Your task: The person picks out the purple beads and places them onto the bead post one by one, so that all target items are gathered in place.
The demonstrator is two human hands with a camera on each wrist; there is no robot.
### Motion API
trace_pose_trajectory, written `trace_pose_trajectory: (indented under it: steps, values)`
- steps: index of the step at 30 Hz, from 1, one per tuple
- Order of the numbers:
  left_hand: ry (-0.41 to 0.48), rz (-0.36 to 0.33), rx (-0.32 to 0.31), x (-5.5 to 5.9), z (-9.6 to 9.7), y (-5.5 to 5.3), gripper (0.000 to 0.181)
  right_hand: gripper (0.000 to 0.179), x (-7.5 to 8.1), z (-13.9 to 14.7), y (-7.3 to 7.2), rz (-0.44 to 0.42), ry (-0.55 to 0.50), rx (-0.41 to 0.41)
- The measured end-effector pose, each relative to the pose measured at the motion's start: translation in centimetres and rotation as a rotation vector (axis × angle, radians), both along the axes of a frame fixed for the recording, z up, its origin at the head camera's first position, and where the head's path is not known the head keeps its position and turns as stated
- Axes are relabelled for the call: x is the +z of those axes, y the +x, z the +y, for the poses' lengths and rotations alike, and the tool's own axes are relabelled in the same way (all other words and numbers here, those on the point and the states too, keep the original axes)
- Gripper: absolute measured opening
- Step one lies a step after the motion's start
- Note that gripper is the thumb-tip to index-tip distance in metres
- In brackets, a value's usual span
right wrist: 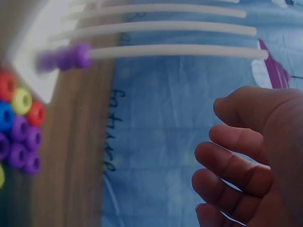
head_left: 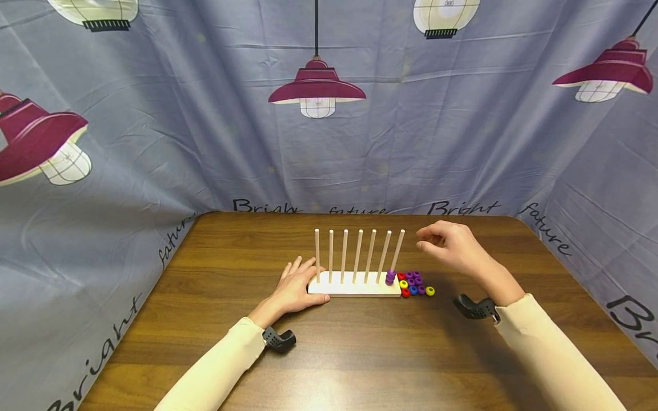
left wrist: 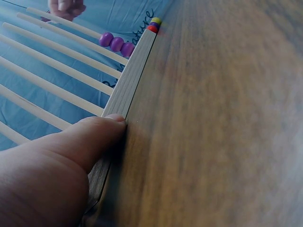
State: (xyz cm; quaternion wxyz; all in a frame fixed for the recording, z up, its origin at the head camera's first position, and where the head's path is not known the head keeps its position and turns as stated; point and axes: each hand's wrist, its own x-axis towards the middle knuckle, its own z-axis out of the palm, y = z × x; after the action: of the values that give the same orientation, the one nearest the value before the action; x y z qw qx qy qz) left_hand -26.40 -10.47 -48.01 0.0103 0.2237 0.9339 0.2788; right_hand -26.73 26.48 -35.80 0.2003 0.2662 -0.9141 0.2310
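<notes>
A pale wooden peg stand [head_left: 354,290] with several upright pegs sits on the table. Its left end is held by my left hand [head_left: 295,287], the thumb [left wrist: 102,135] along the front edge and the other fingers spread at the end and behind. Three purple beads [head_left: 390,278] are stacked low on the rightmost peg [right wrist: 180,51]. My right hand [head_left: 449,245] hovers right of that peg's top, fingers loosely bent, with nothing seen between them. Beside the stand's right end lie loose beads: purple [right wrist: 20,127], red [right wrist: 36,113], yellow [head_left: 430,291] and blue [head_left: 413,290].
The brown wooden table [head_left: 360,354] reaches back to a blue-grey curtain [head_left: 231,142] printed with lamps and lettering. Each wrist wears a dark camera band, such as the right one [head_left: 475,308]. The tall pegs stand between the two hands.
</notes>
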Motion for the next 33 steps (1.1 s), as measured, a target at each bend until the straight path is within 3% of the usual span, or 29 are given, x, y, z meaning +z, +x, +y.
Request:
trace_pose_trajectory:
  steps: [22,33]
  values:
    - [-0.017,-0.008,0.006,-0.1,0.0,0.0,0.067,0.017,-7.2,2.3,1.5,-0.181,-0.013,-0.075]
    - [-0.014,-0.011,0.005,0.0,0.0,-0.1,0.068,0.016,-9.4,2.3,1.9,-0.245,0.000,-0.104]
